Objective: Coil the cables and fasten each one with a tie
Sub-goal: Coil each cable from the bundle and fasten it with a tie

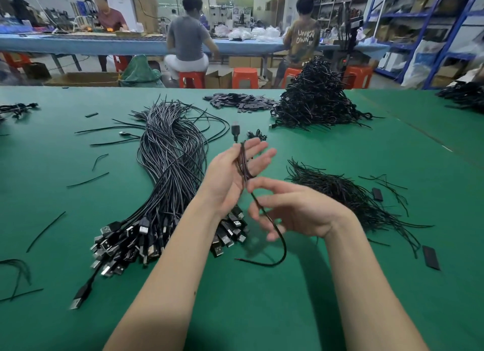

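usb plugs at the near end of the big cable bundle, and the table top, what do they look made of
USB plugs: bright, reflective tips look like bare metal shells, set in matte black bodies, probably moulded plastic. Table top: a flat matte green surface with no glare and a faint seam line at the right, which suggests a rubber or vinyl mat, though the picture cannot settle which.

I see a green table (288,311) carrying a long bundle of uncoiled cables (170,167), a heap of ties (348,193) to the right, a tall pile of coiled cables (314,101) behind, and stray ties.
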Available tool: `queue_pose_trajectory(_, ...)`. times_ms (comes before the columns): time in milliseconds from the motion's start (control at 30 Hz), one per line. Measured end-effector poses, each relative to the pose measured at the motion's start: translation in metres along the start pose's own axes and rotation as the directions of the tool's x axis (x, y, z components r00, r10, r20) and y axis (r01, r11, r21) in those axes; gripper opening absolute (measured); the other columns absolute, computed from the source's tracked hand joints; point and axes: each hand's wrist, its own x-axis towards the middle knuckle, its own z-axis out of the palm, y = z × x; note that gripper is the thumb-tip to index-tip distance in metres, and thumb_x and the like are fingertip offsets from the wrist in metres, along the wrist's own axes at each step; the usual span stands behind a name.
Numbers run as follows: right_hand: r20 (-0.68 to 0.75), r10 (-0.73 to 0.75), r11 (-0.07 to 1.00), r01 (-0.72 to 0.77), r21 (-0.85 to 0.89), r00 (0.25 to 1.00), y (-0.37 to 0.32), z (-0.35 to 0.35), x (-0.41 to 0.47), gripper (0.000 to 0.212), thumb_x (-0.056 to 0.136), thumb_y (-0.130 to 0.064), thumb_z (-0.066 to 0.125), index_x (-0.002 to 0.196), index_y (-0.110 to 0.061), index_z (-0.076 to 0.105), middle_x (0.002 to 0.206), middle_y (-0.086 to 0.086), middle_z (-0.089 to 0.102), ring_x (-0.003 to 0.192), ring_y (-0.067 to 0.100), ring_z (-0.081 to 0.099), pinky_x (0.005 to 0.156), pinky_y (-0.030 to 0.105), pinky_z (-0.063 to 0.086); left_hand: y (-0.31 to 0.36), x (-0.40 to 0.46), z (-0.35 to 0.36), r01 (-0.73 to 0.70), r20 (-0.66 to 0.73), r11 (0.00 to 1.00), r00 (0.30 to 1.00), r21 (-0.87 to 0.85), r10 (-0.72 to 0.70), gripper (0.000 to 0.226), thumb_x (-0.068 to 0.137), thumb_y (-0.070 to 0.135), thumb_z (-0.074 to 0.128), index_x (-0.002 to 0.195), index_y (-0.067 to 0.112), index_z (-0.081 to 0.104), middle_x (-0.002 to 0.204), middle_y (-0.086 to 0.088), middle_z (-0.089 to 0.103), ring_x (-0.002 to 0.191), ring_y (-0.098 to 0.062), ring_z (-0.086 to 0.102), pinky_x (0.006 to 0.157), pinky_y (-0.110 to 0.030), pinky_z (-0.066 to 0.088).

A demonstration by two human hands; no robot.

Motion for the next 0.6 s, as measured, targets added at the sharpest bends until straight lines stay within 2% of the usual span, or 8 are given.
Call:
queue_pose_trajectory(100,-0.035,0.14,0.989,-0.141,-0.033,0.99,0.013,-0.01,-0.001,0.012,0.1,-0.019,0.058,0.096,-0.03,0.062,0.072,0.0,0.054,0.055,0.01,0.042,0.048,0.016,0.043,0.012,-0.004,-0.006,0.006,0.056,0.994,0.998,-0.113,0.001,0.043,0.11,0.021,0.026,0.125,-0.007,0.055,0.123,-0.021,0.068,0.101,-0.024,0.073,0.069,-0.021,0.059)
queue_pose_trajectory(167,-0.222,0.193,0.967,-0.223,-0.119,0.956,0.017,-0.017,-0.002,0.014,0.096,-0.034,0.066,0.085,-0.027,0.06,0.063,-0.005,0.046,0.048,0.007,0.032,0.042,0.016,0.029,0.019,-0.007,-0.008,0.022,0.1,0.995,0.995,-0.1,-0.012,0.042,0.11,0.021,0.027,0.124,-0.004,0.058,0.124,-0.018,0.069,0.087,-0.015,0.074,0.061,-0.015,0.056)
queue_pose_trajectory(233,-0.445,0.184,0.94,-0.289,-0.18,0.877,0.02,-0.023,-0.001,0.026,0.093,-0.039,0.069,0.079,-0.024,0.053,0.056,-0.008,0.038,0.045,0.008,0.024,0.043,0.02,0.015,0.023,-0.011,-0.01,0.047,0.157,0.999,0.987,0.0,-0.047,0.042,0.109,0.022,0.029,0.119,0.001,0.064,0.125,-0.015,0.069,0.069,-0.006,0.07,0.051,-0.011,0.051)
queue_pose_trajectory(333,-0.586,0.116,0.993,-0.102,0.057,0.802,0.019,-0.031,0.001,0.03,0.1,-0.022,0.06,0.076,-0.024,0.043,0.052,-0.009,0.039,0.041,0.005,0.023,0.043,0.02,0.011,0.023,-0.016,-0.012,0.09,0.259,0.978,0.956,0.187,-0.137,0.042,0.106,0.023,0.036,0.107,0.007,0.075,0.125,-0.018,0.068,0.052,-0.003,0.06,0.044,-0.01,0.042)
queue_pose_trajectory(433,-0.577,0.069,0.905,0.193,0.379,0.814,0.007,-0.032,-0.002,0.018,0.102,-0.006,0.049,0.089,-0.017,0.043,0.064,-0.001,0.055,0.042,0.003,0.03,0.038,0.013,0.019,0.02,-0.016,-0.015,0.127,0.307,0.884,0.907,0.45,-0.287,0.04,0.105,0.025,0.038,0.107,0.007,0.074,0.121,-0.017,0.07,0.048,-0.006,0.058,0.041,-0.011,0.04)
queue_pose_trajectory(467,-0.614,0.043,0.888,0.252,0.386,0.788,0.003,-0.03,-0.002,0.016,0.102,-0.002,0.046,0.093,-0.015,0.044,0.068,0.002,0.057,0.043,0.004,0.031,0.038,0.013,0.021,0.017,-0.016,-0.014,0.137,0.294,0.827,0.893,0.545,-0.342,0.039,0.106,0.025,0.037,0.108,0.006,0.071,0.119,-0.015,0.072,0.049,-0.007,0.06,0.041,-0.012,0.039)
queue_pose_trajectory(533,-0.707,-0.025,0.924,0.286,0.253,0.707,-0.005,-0.025,0.001,0.016,0.102,0.002,0.043,0.098,-0.012,0.049,0.074,0.006,0.057,0.042,0.004,0.032,0.038,0.014,0.023,0.009,-0.014,-0.01,0.132,0.209,0.684,0.896,0.717,-0.392,0.039,0.109,0.025,0.033,0.108,0.007,0.067,0.113,-0.009,0.075,0.054,-0.011,0.066,0.042,-0.013,0.039)
queue_pose_trajectory(600,-0.74,-0.124,0.955,0.281,0.091,0.661,-0.014,-0.015,0.006,0.019,0.103,0.002,0.042,0.099,-0.011,0.055,0.076,0.004,0.055,0.042,0.004,0.034,0.038,0.015,0.026,0.0,-0.011,-0.007,0.094,0.111,0.555,0.94,0.826,-0.324,0.04,0.11,0.023,0.028,0.106,0.008,0.065,0.108,-0.003,0.076,0.063,-0.018,0.072,0.044,-0.015,0.039)
